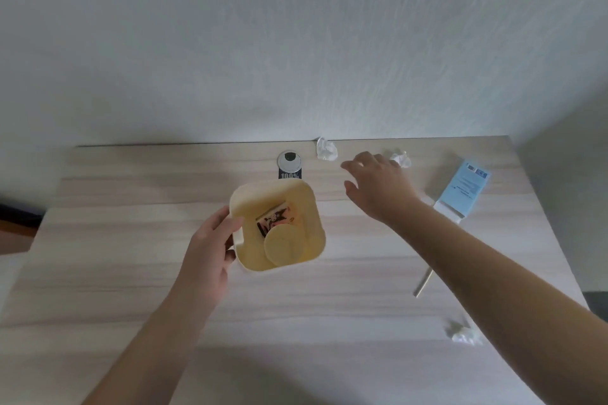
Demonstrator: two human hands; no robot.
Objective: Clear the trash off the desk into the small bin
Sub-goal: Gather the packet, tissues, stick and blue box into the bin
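Around the left wall of the small pale-yellow square plastic bin (304,197), the left hand (207,250) is closed, thumb over the rim and fingers (230,255) against the outside. Inside the bin lie a printed wrapper (274,219) and a round pale-yellow disc (283,245). Farther right, the right hand (378,189) hovers palm down with its fingers (353,164) spread and holding nothing. Just beyond its fingertips, nearly touching, sits a crumpled white tissue wad (402,158); a second white wad (326,149) lies to its left, close against the back edge where the light wood-grain desk (131,240) meets the white wall (296,43). A round grey cable grommet (289,162) is set in the desk just behind the bin. Right of the open hand lies a light-blue rectangular box (462,191), near the desk's right edge. Under the right forearm a thin pale stick (422,283) shows, and nearer the front right a third white crumpled wad (462,334) rests beside the arm. Bare desk spreads wide to the left and in front of the bin.
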